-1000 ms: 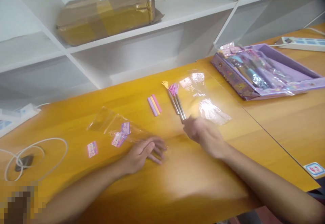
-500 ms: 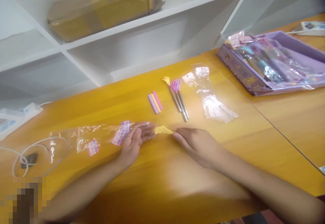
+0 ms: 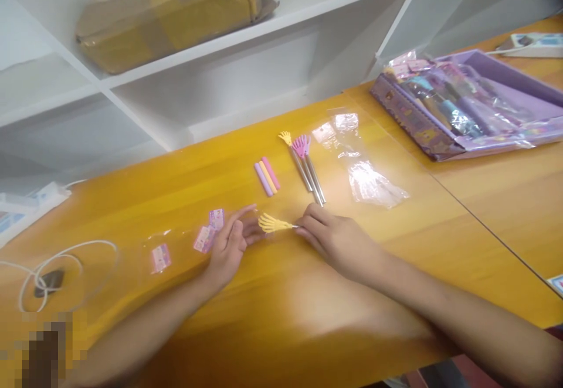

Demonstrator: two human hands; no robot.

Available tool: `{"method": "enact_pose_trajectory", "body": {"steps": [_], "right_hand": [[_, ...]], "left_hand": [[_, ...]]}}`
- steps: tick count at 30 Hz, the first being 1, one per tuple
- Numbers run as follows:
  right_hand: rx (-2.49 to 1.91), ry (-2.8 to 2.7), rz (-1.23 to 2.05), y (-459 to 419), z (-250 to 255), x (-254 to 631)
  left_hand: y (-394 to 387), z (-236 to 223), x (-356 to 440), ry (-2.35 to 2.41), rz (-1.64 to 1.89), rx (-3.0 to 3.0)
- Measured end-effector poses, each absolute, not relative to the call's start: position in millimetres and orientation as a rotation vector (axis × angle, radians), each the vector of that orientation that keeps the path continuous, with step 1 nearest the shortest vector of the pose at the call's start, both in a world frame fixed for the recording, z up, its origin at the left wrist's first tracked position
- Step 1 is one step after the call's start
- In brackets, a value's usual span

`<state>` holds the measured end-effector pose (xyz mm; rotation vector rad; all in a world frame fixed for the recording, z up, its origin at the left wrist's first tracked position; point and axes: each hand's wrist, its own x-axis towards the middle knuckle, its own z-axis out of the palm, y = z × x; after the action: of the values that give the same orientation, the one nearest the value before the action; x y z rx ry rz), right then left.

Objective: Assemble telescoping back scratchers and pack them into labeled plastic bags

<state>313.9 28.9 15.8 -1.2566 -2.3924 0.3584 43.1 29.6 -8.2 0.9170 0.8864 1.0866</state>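
My right hand (image 3: 336, 235) is closed around the thin metal rod of a back scratcher, whose yellow hand-shaped head (image 3: 273, 224) points left. Beside that head, my left hand (image 3: 229, 250) is open with its fingers stretched out; whether they touch the head I cannot tell. Farther back lie several back scratchers with metal rods: one has a yellow head (image 3: 285, 137), and a pink-purple head (image 3: 301, 145) rests alongside. Left of these are three short coloured tubes, purple, yellow and pink, with the yellow tube (image 3: 268, 177) in the middle.
Flat clear plastic bags (image 3: 373, 183) lie right of the scratchers. Printed cards (image 3: 160, 258) sit left of my hands, near a coiled white cable (image 3: 65, 246). A purple box (image 3: 417, 136) with packaged items stands at right. Behind is a white shelf holding a taped carton (image 3: 167, 21).
The yellow head has turned, so its spread fingers now show broadside. A finger of my left hand has stretched out, and the view has shifted slightly.
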Motion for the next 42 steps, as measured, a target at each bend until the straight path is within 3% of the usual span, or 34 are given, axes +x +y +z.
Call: {"method": "enact_pose_trajectory", "body": {"steps": [8, 14, 22, 33, 42], "right_hand": [[-1.317, -2.385, 0.356, 34, 19, 320], [-1.412, -2.266, 0.131, 39, 23, 328], [-1.167, -2.356, 0.098, 30, 22, 317], [-1.261, -2.306, 0.453, 40, 20, 326], [-1.124, -2.288, 0.487, 43, 18, 326]], "left_hand": [[42, -5, 46, 0.888, 1.180, 0.661], [42, -1, 48, 0.906, 1.159, 0.681], [35, -1, 50, 0.912, 1.119, 0.783], [42, 3, 45, 0.850, 1.105, 0.725], [44, 1, 41, 0.848, 1.026, 0.637]]}}
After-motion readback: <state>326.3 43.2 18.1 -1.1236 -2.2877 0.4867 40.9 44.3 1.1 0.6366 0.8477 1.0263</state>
